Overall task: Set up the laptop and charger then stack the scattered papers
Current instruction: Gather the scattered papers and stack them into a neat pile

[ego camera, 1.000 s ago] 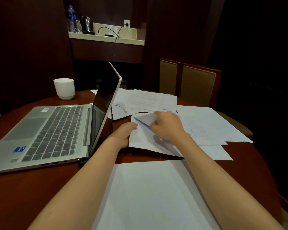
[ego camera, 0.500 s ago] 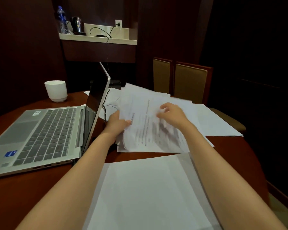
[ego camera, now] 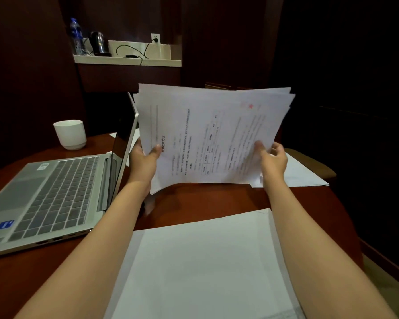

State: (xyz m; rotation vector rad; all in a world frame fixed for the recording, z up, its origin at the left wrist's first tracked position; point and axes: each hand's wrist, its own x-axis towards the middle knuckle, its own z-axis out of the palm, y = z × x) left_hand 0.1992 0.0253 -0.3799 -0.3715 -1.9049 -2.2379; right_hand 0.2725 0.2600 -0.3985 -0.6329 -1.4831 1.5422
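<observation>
One laptop (ego camera: 55,199): we find it open at the left of the table (ego camera: 205,199), keyboard up, screen raised and seen nearly edge-on.
Cup (ego camera: 70,134): white, upright on the table behind the laptop, apart from it.
Shelf (ego camera: 127,60): on the far wall. It carries a bottle (ego camera: 75,35) and a kettle (ego camera: 99,43). A black cable (ego camera: 134,50) runs from a wall socket (ego camera: 156,39) across it and over its front edge.
Left hand (ego camera: 144,162): just right of the laptop screen. We see the thumb pressed on the front of the held sheaf and the fingers behind it, gripping its lower left edge.
Held sheaf (ego camera: 212,134): several printed papers, raised and tilted toward us, edges uneven, text running sideways. We cannot tell whether its lower edge touches the table.
Near stack (ego camera: 200,268): blank white sheets lying flat at the table edge nearest us, between the forearms, with the right forearm over its right margin.
Right hand (ego camera: 273,162): grips the lower right edge of the sheaf, thumb on the front, fingers curled round the edge.
Loose sheets (ego camera: 306,176): flat on the table, behind and right of the right hand.
Chair (ego camera: 316,164): seat edge beyond the table at the right, mostly in shadow.
</observation>
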